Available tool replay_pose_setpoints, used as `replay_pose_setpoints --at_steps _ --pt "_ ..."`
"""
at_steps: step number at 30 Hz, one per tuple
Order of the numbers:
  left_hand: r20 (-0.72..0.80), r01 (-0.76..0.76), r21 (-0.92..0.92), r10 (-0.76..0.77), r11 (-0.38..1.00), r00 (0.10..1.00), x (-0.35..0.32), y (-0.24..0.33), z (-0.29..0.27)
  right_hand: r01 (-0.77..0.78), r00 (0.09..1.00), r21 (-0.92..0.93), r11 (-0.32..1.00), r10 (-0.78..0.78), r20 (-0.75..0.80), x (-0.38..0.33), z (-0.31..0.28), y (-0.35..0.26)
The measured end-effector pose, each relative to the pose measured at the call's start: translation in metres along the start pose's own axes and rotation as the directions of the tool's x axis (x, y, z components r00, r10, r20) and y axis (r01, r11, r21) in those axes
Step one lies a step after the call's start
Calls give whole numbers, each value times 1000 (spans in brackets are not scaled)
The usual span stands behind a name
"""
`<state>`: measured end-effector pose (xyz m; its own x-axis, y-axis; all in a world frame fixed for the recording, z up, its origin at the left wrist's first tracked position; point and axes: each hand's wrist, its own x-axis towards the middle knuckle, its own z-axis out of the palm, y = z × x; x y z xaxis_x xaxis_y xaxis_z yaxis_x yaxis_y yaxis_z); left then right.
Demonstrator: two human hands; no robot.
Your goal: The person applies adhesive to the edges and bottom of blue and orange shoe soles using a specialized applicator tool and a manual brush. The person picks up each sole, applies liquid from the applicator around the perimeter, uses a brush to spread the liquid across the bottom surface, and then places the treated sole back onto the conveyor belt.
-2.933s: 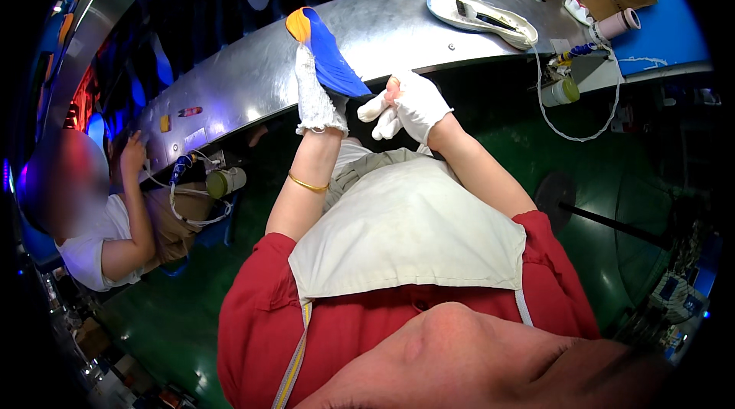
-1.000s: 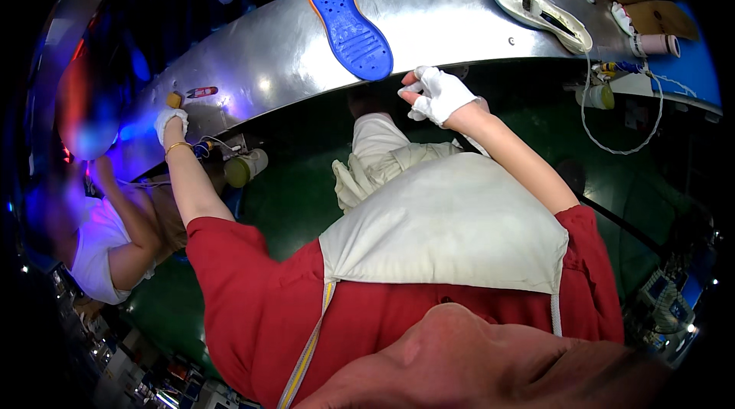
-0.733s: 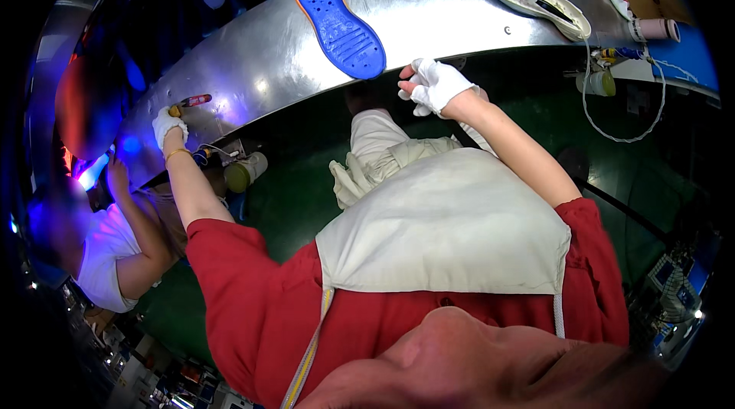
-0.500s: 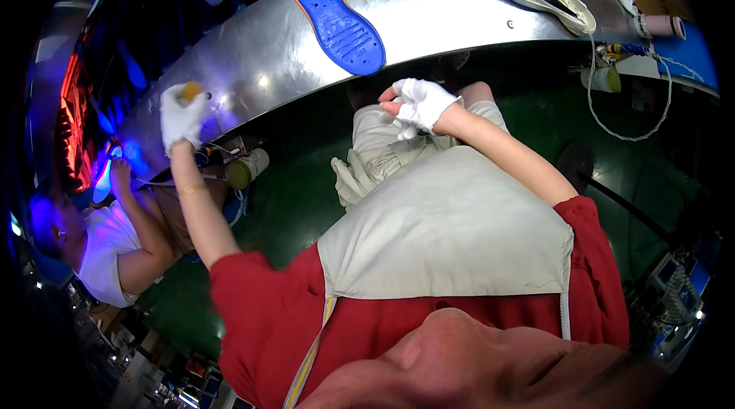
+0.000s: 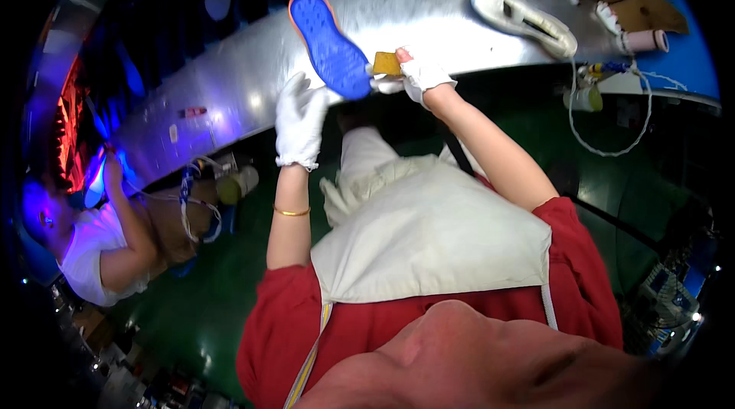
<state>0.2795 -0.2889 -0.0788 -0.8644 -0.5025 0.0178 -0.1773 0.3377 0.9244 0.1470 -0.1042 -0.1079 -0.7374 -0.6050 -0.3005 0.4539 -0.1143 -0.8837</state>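
From my remote view, the left hand (image 5: 300, 122), in ribbed white knit, reaches forward with fingers and thumb spread, just beside the sole (image 5: 331, 49). My right hand (image 5: 423, 78) angles inward, pinching a yellow, flat-sided block (image 5: 387, 63). The dimpled blue sole, orange-rimmed, lies at the shiny metal table's (image 5: 245, 99) near edge.

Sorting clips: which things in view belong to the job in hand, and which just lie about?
In use: blue insole; yellow block, in right hand; left hand, open beside insole.

Apparently lying about: white shoe sole; pink cylinder; red tube.
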Motion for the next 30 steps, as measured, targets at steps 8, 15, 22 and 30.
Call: replay_pose_setpoints --at_steps 8,15,22,30 --pt "113 401 -604 -424 689 899 35 -36 36 -118 977 110 987 136 -166 44 6 -2" --pt "328 510 -753 -435 416 839 41 -48 47 -248 968 553 795 230 104 7 -4 0" --pt "518 527 -850 -196 -7 833 1 32 53 -245 969 665 706 164 184 -40 4 -13" --pt "461 502 -847 -227 176 858 -12 74 50 40 999 -246 968 -41 2 -90 0 -66"
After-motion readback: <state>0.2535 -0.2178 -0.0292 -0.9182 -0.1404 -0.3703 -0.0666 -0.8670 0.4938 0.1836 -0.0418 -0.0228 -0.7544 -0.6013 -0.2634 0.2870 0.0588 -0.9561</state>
